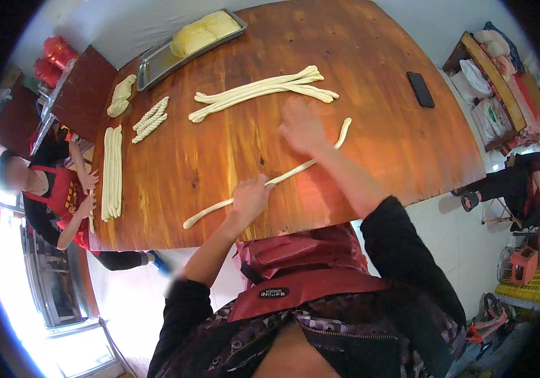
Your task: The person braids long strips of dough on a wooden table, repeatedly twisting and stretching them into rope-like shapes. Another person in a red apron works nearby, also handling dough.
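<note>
A long thin dough strand (293, 174) lies slantwise across the wooden table in front of me. My left hand (251, 194) is on its middle, fingers curled over it and hiding a short stretch. My right hand (302, 126), blurred and with its fingers bent, is up by the strand's right part; my wrist covers a bit of the strand. Whether those fingers hold anything is not visible. Just past my right hand lies a group of long dough strands (251, 94), side by side, their right ends spread apart.
At the far left are twisted dough pieces (151, 120), a row of straight strands (112, 175), a dough lump (121, 96) and a metal tray (156, 68) holding oiled dough (206, 33). A co-worker (64, 193) handles a strand at the left edge. A phone (420, 90) lies right.
</note>
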The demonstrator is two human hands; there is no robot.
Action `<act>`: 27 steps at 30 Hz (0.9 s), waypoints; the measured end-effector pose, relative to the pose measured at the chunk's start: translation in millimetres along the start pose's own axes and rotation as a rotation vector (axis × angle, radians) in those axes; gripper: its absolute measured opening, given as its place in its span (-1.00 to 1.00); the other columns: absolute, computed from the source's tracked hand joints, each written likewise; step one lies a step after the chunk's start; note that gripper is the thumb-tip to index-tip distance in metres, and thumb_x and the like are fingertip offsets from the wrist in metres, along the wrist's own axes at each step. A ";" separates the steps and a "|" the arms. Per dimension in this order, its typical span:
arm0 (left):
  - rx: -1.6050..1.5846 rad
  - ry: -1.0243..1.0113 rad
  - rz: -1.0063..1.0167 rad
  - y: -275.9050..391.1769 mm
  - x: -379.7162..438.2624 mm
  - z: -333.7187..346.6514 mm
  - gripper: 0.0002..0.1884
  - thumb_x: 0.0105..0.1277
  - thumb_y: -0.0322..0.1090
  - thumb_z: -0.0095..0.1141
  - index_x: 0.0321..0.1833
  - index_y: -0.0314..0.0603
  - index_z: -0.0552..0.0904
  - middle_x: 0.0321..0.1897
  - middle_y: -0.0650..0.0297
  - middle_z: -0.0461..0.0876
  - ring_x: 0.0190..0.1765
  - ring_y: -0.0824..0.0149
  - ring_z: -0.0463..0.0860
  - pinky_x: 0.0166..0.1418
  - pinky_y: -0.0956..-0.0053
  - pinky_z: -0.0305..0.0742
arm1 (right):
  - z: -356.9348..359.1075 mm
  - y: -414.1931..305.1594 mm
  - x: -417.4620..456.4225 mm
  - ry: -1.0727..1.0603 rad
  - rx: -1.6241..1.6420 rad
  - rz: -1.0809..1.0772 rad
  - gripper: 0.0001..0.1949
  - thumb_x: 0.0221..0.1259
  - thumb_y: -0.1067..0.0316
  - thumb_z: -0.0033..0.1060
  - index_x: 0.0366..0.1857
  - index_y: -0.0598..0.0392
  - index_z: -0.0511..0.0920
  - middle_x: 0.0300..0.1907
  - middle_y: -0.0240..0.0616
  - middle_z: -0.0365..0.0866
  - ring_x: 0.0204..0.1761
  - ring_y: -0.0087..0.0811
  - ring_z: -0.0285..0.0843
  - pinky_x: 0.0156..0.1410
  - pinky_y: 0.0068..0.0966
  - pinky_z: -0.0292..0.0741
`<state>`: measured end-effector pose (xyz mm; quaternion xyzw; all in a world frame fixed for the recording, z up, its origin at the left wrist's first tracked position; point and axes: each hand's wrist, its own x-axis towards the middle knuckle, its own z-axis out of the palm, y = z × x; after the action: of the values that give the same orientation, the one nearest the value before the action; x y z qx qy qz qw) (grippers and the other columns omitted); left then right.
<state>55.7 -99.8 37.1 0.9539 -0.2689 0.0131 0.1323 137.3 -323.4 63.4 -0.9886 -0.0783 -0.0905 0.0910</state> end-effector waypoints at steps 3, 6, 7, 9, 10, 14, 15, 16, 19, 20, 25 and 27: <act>-0.136 -0.198 -0.106 -21.8 -30.3 -25.5 -0.70 0.31 -0.07 0.11 -0.27 -0.20 0.55 -0.39 -0.02 0.64 -0.26 -0.01 0.64 -0.18 0.13 0.48 | 20.7 -31.8 -81.7 0.085 -0.073 -0.248 -0.53 0.28 0.07 -0.07 0.15 0.13 0.47 0.35 -0.10 0.28 0.45 -0.12 0.07 0.52 -0.02 -0.08; -0.287 -0.302 -0.325 -73.3 -88.5 -77.5 -0.65 0.24 0.01 0.21 -0.23 -0.17 0.68 -0.47 0.00 0.62 -0.41 0.10 0.62 -0.33 0.30 0.47 | 15.6 -14.6 -182.5 0.030 0.186 -0.193 -0.53 0.27 0.15 -0.01 0.21 0.14 0.41 0.34 -0.08 0.28 0.44 -0.13 0.10 0.50 0.04 -0.07; -0.288 -0.355 -0.392 -99.9 -109.6 -94.5 -0.70 0.23 -0.08 0.24 -0.20 -0.17 0.69 -0.51 0.12 0.62 -0.43 0.27 0.61 -0.35 0.41 0.45 | 3.0 -5.5 -205.5 -0.007 0.120 -0.172 -0.54 0.28 0.16 -0.02 0.22 0.13 0.41 0.33 -0.06 0.29 0.44 -0.11 0.11 0.50 0.04 -0.05; -0.459 -0.292 -0.559 -118.2 -135.2 -150.2 -0.79 0.21 -0.25 0.27 -0.27 -0.26 0.69 -0.52 0.33 0.59 -0.42 0.46 0.57 -0.36 0.51 0.44 | -5.8 38.2 -211.5 -0.034 -0.110 -0.145 -0.54 0.30 0.13 -0.05 0.22 0.14 0.41 0.33 -0.03 0.29 0.43 -0.09 0.12 0.48 0.01 0.00; -0.464 -0.287 -0.689 -131.8 -143.5 -172.2 -0.83 0.20 -0.30 0.27 -0.29 -0.27 0.69 -0.52 0.37 0.58 -0.42 0.51 0.56 -0.36 0.55 0.43 | 1.6 66.5 -194.3 -0.031 -0.256 -0.122 -0.53 0.31 0.11 -0.07 0.21 0.14 0.41 0.34 -0.02 0.28 0.42 -0.08 0.13 0.47 -0.01 0.02; -0.542 -0.229 -0.876 -260.4 -187.0 -189.9 -0.85 0.20 -0.30 0.25 -0.26 -0.20 0.68 -0.50 0.39 0.59 -0.47 0.59 0.52 -0.43 0.67 0.35 | 21.2 120.6 -73.5 0.189 -0.204 0.118 -0.45 0.40 0.02 -0.22 0.31 0.19 0.29 0.42 -0.11 0.18 0.45 -0.14 0.07 0.49 -0.07 0.00; -0.510 -0.236 -0.944 -286.1 -200.7 -193.8 -0.84 0.21 -0.29 0.25 -0.25 -0.20 0.68 -0.50 0.41 0.59 -0.47 0.59 0.52 -0.43 0.67 0.35 | 25.3 124.6 -52.4 0.211 -0.163 0.161 -0.44 0.41 0.01 -0.25 0.33 0.19 0.27 0.43 -0.12 0.18 0.46 -0.16 0.06 0.50 -0.09 -0.02; -0.515 -0.157 -1.007 -314.0 -221.6 -192.2 -0.83 0.21 -0.29 0.26 -0.23 -0.21 0.68 -0.50 0.40 0.60 -0.46 0.56 0.53 -0.41 0.65 0.37 | 29.1 128.7 -38.5 0.226 -0.125 0.208 -0.43 0.42 0.00 -0.27 0.34 0.19 0.25 0.43 -0.12 0.17 0.47 -0.17 0.04 0.51 -0.10 -0.04; -0.355 0.078 -0.980 -367.2 -252.0 -188.3 -0.79 0.21 -0.28 0.27 -0.20 -0.25 0.68 -0.47 0.38 0.63 -0.42 0.47 0.57 -0.33 0.57 0.44 | 32.3 121.7 -62.2 0.139 -0.181 0.180 -0.40 0.43 -0.05 -0.32 0.36 0.21 0.21 0.45 -0.07 0.13 0.50 -0.20 0.00 0.54 -0.11 -0.10; -0.195 0.143 -0.853 -373.4 -256.1 -180.7 -0.78 0.20 -0.27 0.27 -0.19 -0.26 0.68 -0.45 0.35 0.64 -0.39 0.43 0.59 -0.28 0.54 0.47 | 23.7 108.4 -89.8 0.056 -0.232 0.104 -0.39 0.42 -0.05 -0.29 0.36 0.22 0.22 0.45 -0.05 0.12 0.50 -0.18 -0.01 0.54 -0.11 -0.10; -0.287 0.050 -0.581 -148.3 -102.2 -160.8 -0.52 0.21 -0.34 0.23 0.22 -0.19 0.52 -0.05 0.20 0.66 -0.06 0.34 0.63 -0.05 0.47 0.52 | -18.2 81.4 -250.2 0.002 -0.078 0.066 -0.39 0.30 0.00 -0.05 0.32 0.19 0.29 0.40 -0.08 0.22 0.47 -0.10 0.05 0.55 -0.09 -0.11; -0.913 -0.178 -0.229 -80.7 -81.3 -124.6 -0.41 0.23 -0.33 0.20 0.36 -0.12 0.38 0.33 0.18 0.39 0.14 0.28 0.57 0.13 0.38 0.51 | -27.7 88.5 -270.4 -0.039 -0.123 0.009 -0.41 0.27 0.04 0.02 0.31 0.15 0.31 0.39 -0.11 0.26 0.45 -0.10 0.10 0.54 -0.08 -0.08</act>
<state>33.6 40.2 129.7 0.8192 -0.1504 -0.2027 0.5149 -114.7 -452.1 23.3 -0.9943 -0.0700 -0.0756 0.0287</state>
